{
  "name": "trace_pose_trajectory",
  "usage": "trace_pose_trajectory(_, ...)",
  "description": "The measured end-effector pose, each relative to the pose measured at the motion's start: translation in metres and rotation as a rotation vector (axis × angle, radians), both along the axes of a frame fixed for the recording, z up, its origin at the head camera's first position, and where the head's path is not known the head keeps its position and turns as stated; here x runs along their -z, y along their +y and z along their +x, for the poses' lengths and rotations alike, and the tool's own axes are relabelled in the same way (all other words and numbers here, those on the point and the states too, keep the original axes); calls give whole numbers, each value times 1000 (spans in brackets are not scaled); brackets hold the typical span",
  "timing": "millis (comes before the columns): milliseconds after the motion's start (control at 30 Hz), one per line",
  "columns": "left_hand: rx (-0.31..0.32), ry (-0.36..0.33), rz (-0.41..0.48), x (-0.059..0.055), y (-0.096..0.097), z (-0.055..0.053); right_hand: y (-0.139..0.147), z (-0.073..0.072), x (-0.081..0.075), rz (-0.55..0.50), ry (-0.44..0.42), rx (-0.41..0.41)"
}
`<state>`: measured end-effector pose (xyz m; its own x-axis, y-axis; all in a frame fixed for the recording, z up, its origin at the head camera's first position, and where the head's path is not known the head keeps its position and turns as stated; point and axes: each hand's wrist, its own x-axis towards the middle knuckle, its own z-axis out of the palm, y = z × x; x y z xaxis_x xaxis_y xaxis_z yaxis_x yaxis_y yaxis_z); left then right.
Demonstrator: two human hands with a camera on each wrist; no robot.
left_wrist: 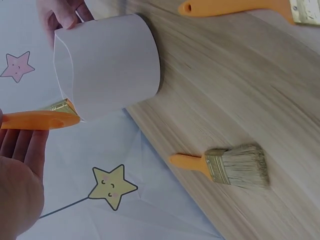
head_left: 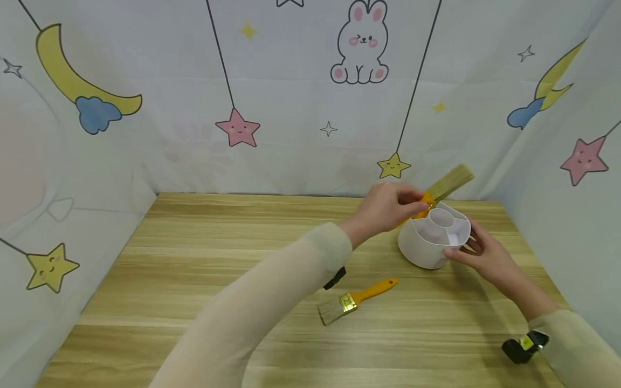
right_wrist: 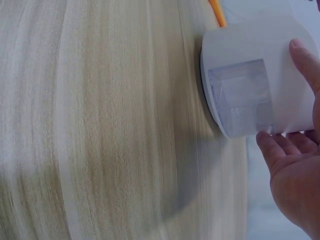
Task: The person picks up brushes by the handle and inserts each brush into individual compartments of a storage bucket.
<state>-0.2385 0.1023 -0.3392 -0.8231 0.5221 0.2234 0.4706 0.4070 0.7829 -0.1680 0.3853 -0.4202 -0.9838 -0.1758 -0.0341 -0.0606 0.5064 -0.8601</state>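
the left hand (head_left: 388, 207) pinches a paintbrush (head_left: 442, 187), the right hand (head_left: 487, 257) grips the white divided caddy (head_left: 421, 249); best brace it firmly and tip the handle (left_wrist: 42, 120) steeply downward.

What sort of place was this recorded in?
Probably a small, screened-off recording booth indoors: a wood-grain tabletop, a cartoon-printed cloth backdrop around it, and a black device worn at the right wrist.
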Motion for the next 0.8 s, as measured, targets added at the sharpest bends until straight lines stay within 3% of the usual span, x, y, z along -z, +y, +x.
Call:
trace_pose_trajectory(267, -81, -84, 50, -5, 24, 4, 1, -1, 2, 0, -1, -2)
trace_pose_trajectory(800, -158, -88, 145, -7, 56, 4, 1, -1, 2, 1, -21, -7)
